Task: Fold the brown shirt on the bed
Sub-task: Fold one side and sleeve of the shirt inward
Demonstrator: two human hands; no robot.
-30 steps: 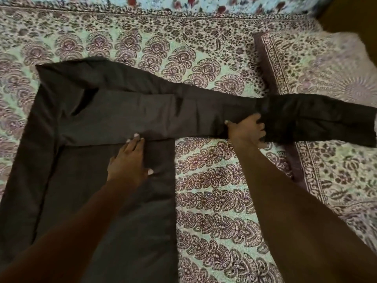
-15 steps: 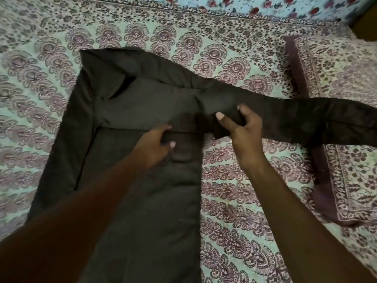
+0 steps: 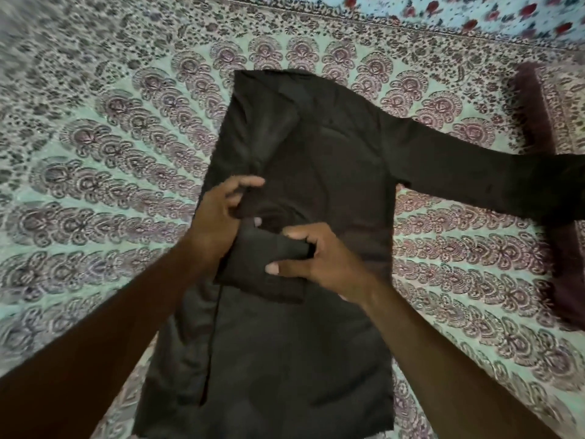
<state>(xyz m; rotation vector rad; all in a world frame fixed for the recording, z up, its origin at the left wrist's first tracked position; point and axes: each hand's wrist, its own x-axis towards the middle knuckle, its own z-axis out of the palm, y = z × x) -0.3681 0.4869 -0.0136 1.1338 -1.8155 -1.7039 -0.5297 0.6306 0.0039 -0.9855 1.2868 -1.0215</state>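
The brown shirt (image 3: 316, 147) lies flat on the patterned bed sheet (image 3: 110, 160), its body running from the middle of the view down to the near edge. One long sleeve (image 3: 493, 175) stretches out to the right. The other sleeve is folded across the body, and its cuff end sits between my hands. My left hand (image 3: 221, 217) pinches the fabric at the shirt's left edge. My right hand (image 3: 316, 258) grips the folded sleeve's cuff end in the middle of the body.
A patterned pillow with a dark maroon border (image 3: 557, 198) lies at the right, under the outstretched sleeve's end. A blue floral cloth (image 3: 474, 14) runs along the far edge of the bed.
My view has shifted, so the shirt sits further right and higher. Both hands moved together onto the shirt's body and gripped the folded-in sleeve; my right hand left the right sleeve.
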